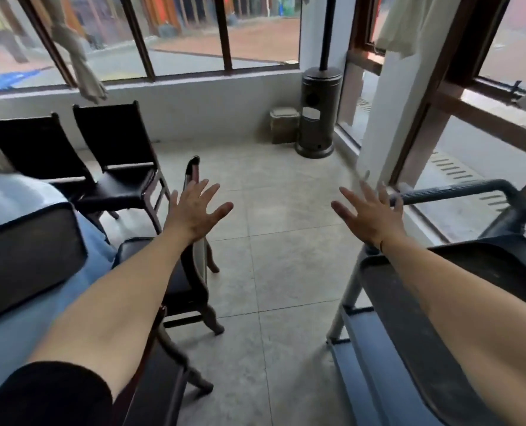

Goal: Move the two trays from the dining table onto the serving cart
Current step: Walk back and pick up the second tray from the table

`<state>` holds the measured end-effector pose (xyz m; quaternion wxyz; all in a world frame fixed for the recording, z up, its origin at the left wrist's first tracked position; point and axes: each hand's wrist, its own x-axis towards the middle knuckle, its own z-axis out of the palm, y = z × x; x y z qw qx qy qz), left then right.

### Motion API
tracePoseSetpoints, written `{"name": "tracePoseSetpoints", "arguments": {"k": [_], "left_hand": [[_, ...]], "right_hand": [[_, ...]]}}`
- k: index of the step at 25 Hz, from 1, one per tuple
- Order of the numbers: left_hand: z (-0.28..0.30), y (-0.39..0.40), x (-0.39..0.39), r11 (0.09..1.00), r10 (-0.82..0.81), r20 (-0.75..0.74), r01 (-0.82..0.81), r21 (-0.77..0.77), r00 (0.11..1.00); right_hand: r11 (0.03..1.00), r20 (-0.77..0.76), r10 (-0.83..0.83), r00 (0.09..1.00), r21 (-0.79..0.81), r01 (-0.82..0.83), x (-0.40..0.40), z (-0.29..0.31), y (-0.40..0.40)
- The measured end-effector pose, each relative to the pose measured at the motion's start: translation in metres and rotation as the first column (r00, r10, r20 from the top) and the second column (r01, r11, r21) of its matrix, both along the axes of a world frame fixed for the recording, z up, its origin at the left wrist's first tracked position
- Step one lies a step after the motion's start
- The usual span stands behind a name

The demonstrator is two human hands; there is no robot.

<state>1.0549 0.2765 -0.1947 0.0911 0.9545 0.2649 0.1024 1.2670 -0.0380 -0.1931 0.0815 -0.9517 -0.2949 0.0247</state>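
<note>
A black tray (25, 256) lies on the dining table (16, 342), which has a light blue cloth, at the left edge of view. On the right stands the dark grey serving cart (458, 195) with another dark tray (409, 333) resting on its top. My left hand (194, 210) and my right hand (369, 213) are stretched out in front of me over the floor, fingers spread, holding nothing. Neither hand touches a tray.
Black chairs (123, 167) stand along the table on the left, one (191, 287) right under my left forearm. A patio heater (317, 112) and a small bin (283, 124) occupy the far corner. Tiled floor (280, 272) lies between table and cart.
</note>
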Motion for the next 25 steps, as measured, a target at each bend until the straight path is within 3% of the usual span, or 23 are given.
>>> {"name": "tracePoseSetpoints", "arguments": {"k": [4, 12, 19, 25], "left_hand": [[0.000, 0.066, -0.098, 0.974, 0.228, -0.010, -0.227, 0.014, 0.974], [-0.009, 0.154, -0.294, 0.818, 0.575, 0.030, -0.575, -0.019, 0.818], [-0.021, 0.192, -0.426, 0.656, 0.754, 0.035, -0.754, -0.024, 0.655], [-0.033, 0.223, -0.475, 0.568, 0.823, -0.001, -0.823, -0.027, 0.568]], "right_hand": [[0.982, 0.028, 0.187, 0.982, 0.008, -0.187, -0.041, 0.004, 0.113], [0.849, 0.040, 0.527, 0.849, 0.026, -0.528, -0.158, -0.005, 0.308], [0.737, 0.026, 0.675, 0.737, 0.024, -0.676, -0.260, -0.014, 0.425], [0.653, 0.025, 0.757, 0.653, 0.004, -0.757, -0.313, -0.027, 0.492]]}}
